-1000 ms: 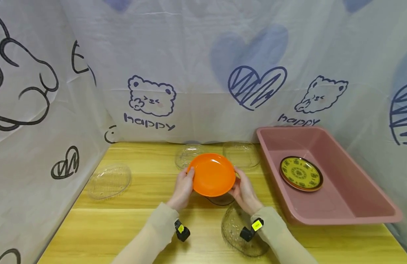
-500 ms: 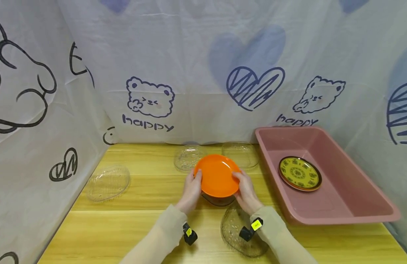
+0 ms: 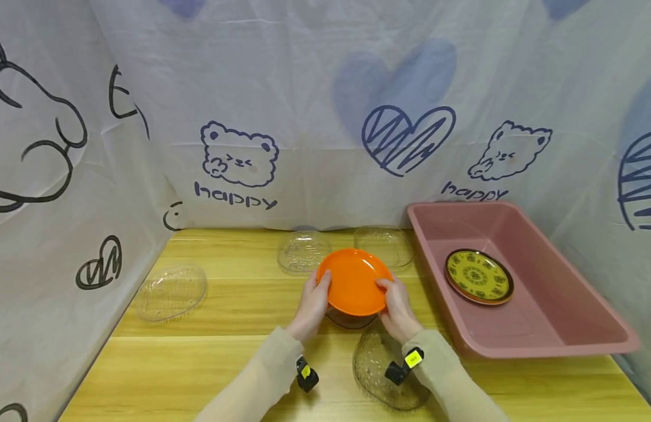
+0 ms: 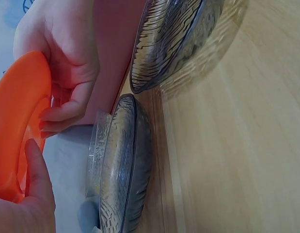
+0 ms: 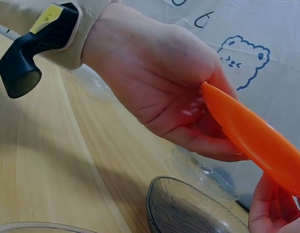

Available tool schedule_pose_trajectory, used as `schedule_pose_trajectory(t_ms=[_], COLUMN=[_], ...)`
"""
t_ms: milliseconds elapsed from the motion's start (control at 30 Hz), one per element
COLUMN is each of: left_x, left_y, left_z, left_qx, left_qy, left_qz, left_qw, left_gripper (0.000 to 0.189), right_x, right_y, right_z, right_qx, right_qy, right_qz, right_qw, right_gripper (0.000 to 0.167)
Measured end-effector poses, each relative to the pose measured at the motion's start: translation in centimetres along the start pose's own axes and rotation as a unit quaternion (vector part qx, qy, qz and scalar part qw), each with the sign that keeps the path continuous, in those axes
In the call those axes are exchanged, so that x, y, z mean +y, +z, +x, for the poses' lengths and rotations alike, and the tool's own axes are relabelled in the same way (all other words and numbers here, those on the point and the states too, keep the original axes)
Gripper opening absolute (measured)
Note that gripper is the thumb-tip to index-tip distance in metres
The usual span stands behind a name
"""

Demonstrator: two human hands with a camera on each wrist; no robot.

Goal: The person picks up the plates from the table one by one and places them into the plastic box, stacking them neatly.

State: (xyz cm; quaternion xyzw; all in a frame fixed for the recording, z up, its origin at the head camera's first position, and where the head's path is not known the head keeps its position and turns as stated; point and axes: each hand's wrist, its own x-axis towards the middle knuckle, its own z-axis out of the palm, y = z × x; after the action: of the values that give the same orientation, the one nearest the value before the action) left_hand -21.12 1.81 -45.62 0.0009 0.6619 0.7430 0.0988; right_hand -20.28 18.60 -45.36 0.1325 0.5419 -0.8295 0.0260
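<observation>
An orange plate (image 3: 355,282) is held up over the middle of the wooden table, tilted toward the head camera. My left hand (image 3: 312,306) grips its left edge, thumb on the upper face and fingers beneath. At the opposite edge my right hand (image 3: 400,308) grips it the same way, with fingers curled under the plate in the right wrist view. Below the plate sits a dark clear dish (image 4: 125,165), mostly hidden by it in the head view. A second smoky clear dish (image 3: 375,366) lies nearer, partly under my right wrist.
A pink basin (image 3: 547,316) stands at the right, with a yellow patterned plate (image 3: 478,276) inside. Clear dishes rest at the back, one left of centre (image 3: 303,252) and another beside the basin (image 3: 391,243). One more clear dish (image 3: 172,293) lies at the left. A printed cloth hangs behind.
Both hands have shifted right with the orange plate, the left hand more than the right. My right thumb has come onto the plate's upper face. The dishes and basin stay put.
</observation>
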Motion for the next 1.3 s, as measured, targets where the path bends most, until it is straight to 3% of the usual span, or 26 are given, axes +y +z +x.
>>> schedule_pose_trajectory(t_ms=[400,733,1000,1133,1300], left_x=[0.5,2.0,3.6,4.0,4.2], left_y=[-0.2,0.3,2.3,3.7,5.5], left_z=[0.1,0.6,0.9,0.8,0.8], left_qx=[-0.015,-0.022,-0.003,-0.008,-0.011], left_qy=[0.006,0.037,0.080,0.095,0.128], left_qz=[-0.023,-0.032,0.000,0.007,0.039], left_qw=[0.9996,0.9985,0.9968,0.9954,0.9910], left_gripper=[0.053,0.049,0.047,0.044,0.042], right_x=[-1.5,-4.6,-8.0,-9.6,-11.6], right_y=[-0.3,-1.1,-2.0,-3.0,-4.4], right_z=[-0.4,-1.0,-0.8,-0.6,-0.4], right_qx=[0.026,0.042,0.038,0.039,0.052], right_qy=[0.009,-0.009,-0.004,-0.008,-0.020], right_qz=[0.032,0.021,0.035,0.036,0.057], right_qw=[0.9991,0.9989,0.9987,0.9985,0.9968], right_gripper=[0.029,0.033,0.032,0.041,0.040])
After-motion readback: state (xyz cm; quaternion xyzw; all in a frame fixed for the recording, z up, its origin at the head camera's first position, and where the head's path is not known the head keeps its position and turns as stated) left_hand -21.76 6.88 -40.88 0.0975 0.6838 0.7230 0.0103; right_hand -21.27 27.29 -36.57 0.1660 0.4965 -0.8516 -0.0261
